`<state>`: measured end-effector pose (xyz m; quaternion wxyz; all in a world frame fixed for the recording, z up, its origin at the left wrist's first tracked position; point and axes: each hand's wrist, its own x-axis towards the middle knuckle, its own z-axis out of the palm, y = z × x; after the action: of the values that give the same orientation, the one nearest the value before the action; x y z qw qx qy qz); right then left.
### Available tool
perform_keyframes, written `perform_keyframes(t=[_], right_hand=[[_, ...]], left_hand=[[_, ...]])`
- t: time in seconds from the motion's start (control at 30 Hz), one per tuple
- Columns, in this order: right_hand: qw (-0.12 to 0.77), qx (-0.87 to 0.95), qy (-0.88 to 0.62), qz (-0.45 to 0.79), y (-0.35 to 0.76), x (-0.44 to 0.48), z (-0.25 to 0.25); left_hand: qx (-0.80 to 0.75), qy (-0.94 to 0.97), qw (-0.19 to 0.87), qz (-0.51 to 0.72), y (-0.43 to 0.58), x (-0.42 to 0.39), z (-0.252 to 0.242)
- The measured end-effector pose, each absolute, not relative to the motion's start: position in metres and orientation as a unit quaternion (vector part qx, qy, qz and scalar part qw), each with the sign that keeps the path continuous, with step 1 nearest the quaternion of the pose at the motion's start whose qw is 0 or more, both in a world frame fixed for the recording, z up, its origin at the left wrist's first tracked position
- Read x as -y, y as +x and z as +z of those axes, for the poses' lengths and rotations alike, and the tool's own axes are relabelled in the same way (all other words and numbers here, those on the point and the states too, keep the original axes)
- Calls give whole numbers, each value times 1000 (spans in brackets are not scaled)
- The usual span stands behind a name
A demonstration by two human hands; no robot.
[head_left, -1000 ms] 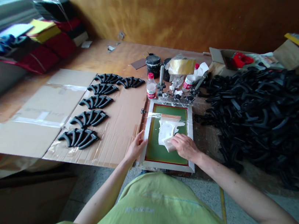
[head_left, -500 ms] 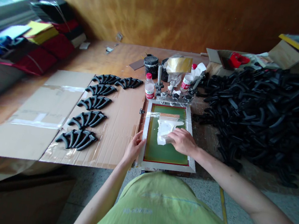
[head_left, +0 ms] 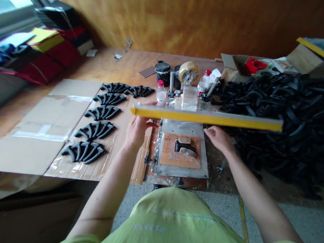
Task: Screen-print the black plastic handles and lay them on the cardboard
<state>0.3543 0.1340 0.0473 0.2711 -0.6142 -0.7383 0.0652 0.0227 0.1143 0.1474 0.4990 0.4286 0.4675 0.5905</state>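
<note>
Head view: you have a yellow-edged screen frame [head_left: 206, 118] seen edge-on, running level across the middle of the picture, with its left end reaching just past your left hand [head_left: 137, 132]. That hand is open, fingers spread, and sits under the frame's left end; you cannot tell from this view whether the fingertips touch it or hold it. Your right hand [head_left: 218, 139] is open too, its fingers loosely curved and close together, just below the frame's yellow edge; no pinch shows, and any contact is hard to tell.

Beneath the frame lies a grey metal plate [head_left: 183, 129] with an orange-brown board [head_left: 169, 155] on it. A black curved part [head_left: 185, 147] lies on that board, between your hands and nearer the right one.

Left of the plate, rows of black curved parts [head_left: 96, 130] lie on taped cardboard [head_left: 113, 167], and to the right a large heap of similar black parts [head_left: 288, 123] is piled up. Further along the tabletop [head_left: 112, 66] stand a black-stained tin [head_left: 162, 72], a roll of tape [head_left: 188, 72] and a small plastic bottle with a red cap [head_left: 161, 93], all beyond the frame.
</note>
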Motion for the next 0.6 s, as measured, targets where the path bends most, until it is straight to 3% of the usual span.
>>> perform_keyframes(t=[0.17, 0.27, 0.33, 0.4, 0.6], right_hand=[[57, 801, -589, 85, 294, -96, 2], [22, 773, -622, 122, 275, -88, 9], [54, 753, -641, 139, 260, -78, 19], [117, 759, -626, 133, 240, -63, 27], [288, 831, -461, 118, 240, -39, 28]], left_hand=[[-461, 423, 453, 635, 34, -127, 155], [-505, 389, 526, 563, 47, -89, 119], [-537, 371, 654, 383, 62, -56, 88], [-539, 324, 710, 318, 77, -29, 62], [-582, 272, 647, 411, 57, -36, 24]])
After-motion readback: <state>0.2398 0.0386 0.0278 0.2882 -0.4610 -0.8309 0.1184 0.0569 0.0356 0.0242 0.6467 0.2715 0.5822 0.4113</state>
